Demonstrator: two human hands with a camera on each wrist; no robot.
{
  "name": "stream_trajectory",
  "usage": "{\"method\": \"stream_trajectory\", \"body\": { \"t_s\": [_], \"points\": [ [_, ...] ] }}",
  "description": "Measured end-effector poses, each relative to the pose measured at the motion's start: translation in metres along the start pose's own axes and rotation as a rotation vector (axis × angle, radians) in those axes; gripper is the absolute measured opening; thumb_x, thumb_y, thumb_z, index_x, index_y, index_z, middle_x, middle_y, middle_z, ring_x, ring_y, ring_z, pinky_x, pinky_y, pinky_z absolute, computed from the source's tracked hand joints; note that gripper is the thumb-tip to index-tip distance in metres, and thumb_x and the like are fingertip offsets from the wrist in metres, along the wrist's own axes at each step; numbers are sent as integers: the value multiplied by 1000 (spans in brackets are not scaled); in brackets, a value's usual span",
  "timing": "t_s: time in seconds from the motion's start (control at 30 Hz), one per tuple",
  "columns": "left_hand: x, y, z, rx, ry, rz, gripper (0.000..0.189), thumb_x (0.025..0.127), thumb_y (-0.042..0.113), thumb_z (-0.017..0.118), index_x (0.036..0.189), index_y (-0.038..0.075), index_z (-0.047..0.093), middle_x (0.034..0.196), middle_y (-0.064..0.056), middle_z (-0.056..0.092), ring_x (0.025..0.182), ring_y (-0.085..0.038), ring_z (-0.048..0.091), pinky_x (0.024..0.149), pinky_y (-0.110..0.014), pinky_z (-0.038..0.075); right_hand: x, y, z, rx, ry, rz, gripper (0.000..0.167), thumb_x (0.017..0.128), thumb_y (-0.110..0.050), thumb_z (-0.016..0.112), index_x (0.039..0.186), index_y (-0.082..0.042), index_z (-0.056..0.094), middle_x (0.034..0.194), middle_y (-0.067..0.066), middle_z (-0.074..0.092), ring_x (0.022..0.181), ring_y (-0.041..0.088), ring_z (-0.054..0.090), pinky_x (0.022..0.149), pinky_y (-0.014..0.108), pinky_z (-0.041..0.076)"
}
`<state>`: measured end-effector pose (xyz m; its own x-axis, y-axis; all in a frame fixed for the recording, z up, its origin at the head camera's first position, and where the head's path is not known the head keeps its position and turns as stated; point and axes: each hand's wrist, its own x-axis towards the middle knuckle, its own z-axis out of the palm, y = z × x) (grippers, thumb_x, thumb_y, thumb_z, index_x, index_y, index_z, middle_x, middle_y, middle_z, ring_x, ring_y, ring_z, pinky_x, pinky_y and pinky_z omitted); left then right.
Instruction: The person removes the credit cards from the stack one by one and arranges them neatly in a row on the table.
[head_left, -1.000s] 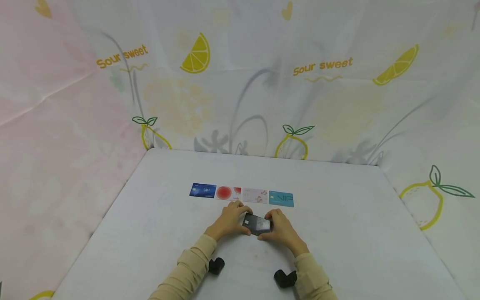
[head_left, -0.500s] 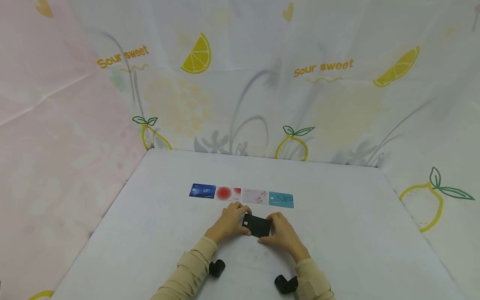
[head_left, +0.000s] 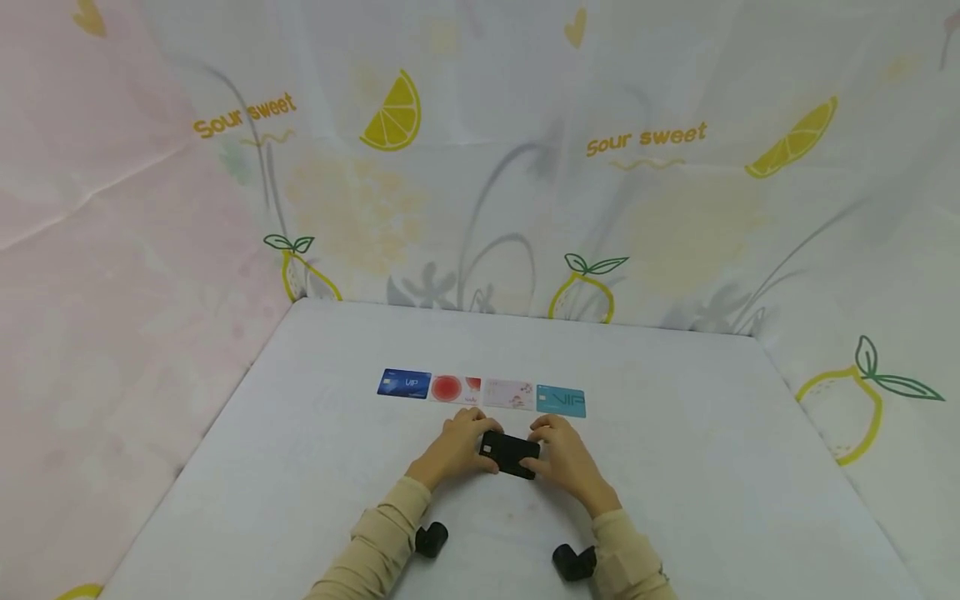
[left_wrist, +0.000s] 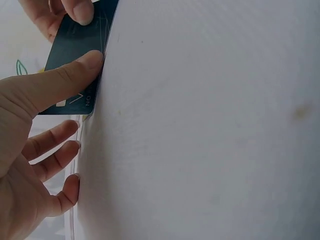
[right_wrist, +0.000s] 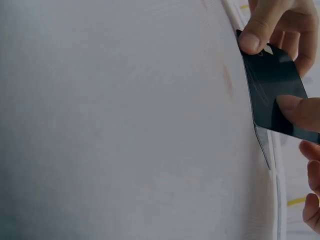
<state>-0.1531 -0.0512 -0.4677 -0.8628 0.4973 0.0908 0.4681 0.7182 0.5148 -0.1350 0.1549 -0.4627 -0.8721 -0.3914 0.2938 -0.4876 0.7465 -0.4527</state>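
Note:
A black bank card (head_left: 507,455) with a small light chip lies between the two hands in the head view; in the wrist views it looks dark teal. The left hand (head_left: 459,443) pinches its left end, thumb across the card's face in the left wrist view. At the right end the right hand (head_left: 564,457) grips the card, its thumb (right_wrist: 299,111) on the face and its other fingers mostly hidden underneath. Both hands are low over the white table (head_left: 675,483). In the right wrist view a thin clear edge shows under the card's lower corner.
Behind the hands runs a row of cards: a blue VIP card (head_left: 404,384), a white card with a red circle (head_left: 455,390), a pale pink patterned card (head_left: 508,394) and a teal VIP card (head_left: 561,401). A lemon-printed cloth (head_left: 480,192) hangs behind the table.
The right thumb has moved inward from the card's right edge onto its face. The bright reflection on the card is gone. The row of cards stays in place.

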Motion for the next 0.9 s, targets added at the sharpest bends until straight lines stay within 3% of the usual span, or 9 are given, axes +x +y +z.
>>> {"method": "stream_trajectory", "body": {
  "t_s": [0.17,0.33,0.47,0.57,0.67,0.8,0.9],
  "points": [
    [0,-1,2,-9,21,14,48,68,25,84,110,14,64,99,-6,57,98,-25,50,80,-45,39,2,8,-1,224,-10,72,12,75,-6,76,74,0,66,87,9,62,79,23,59,70,31,50],
    [1,0,2,-31,40,38,63,65,23,86,122,15,58,108,-9,55,104,-26,50,88,-49,42,9,10,-8,384,-114,278,12,83,-10,70,75,-2,65,84,4,63,78,17,55,70,30,47],
    [3,1,2,-11,95,102,66,66,22,86,125,15,55,115,-10,52,106,-26,50,90,-47,45,11,10,-15,464,-157,417,14,85,-14,68,81,0,68,85,3,63,78,15,53,68,30,43],
    [5,1,2,26,149,158,62,66,23,86,121,14,58,112,-10,52,102,-25,51,87,-42,46,11,12,-18,481,-157,460,16,86,-16,68,86,0,69,87,4,64,80,16,53,68,30,43],
    [8,2,1,40,171,164,60,65,28,86,118,13,61,110,-9,53,100,-23,51,86,-39,47,10,15,-20,440,-134,419,21,84,-19,70,94,-1,69,95,7,66,86,21,58,72,34,46],
    [15,5,-3,9,184,139,62,65,34,86,117,9,63,109,-10,54,98,-24,52,87,-39,48,9,17,-28,330,-111,218,48,77,-22,78,115,1,63,116,17,61,105,35,56,85,49,46],
    [21,8,-6,9,197,152,63,64,36,86,116,6,64,107,-10,56,98,-24,53,87,-39,48,9,17,-36,249,-92,83,64,70,-22,83,122,4,58,123,21,55,112,41,48,91,56,41]
  ]
}}
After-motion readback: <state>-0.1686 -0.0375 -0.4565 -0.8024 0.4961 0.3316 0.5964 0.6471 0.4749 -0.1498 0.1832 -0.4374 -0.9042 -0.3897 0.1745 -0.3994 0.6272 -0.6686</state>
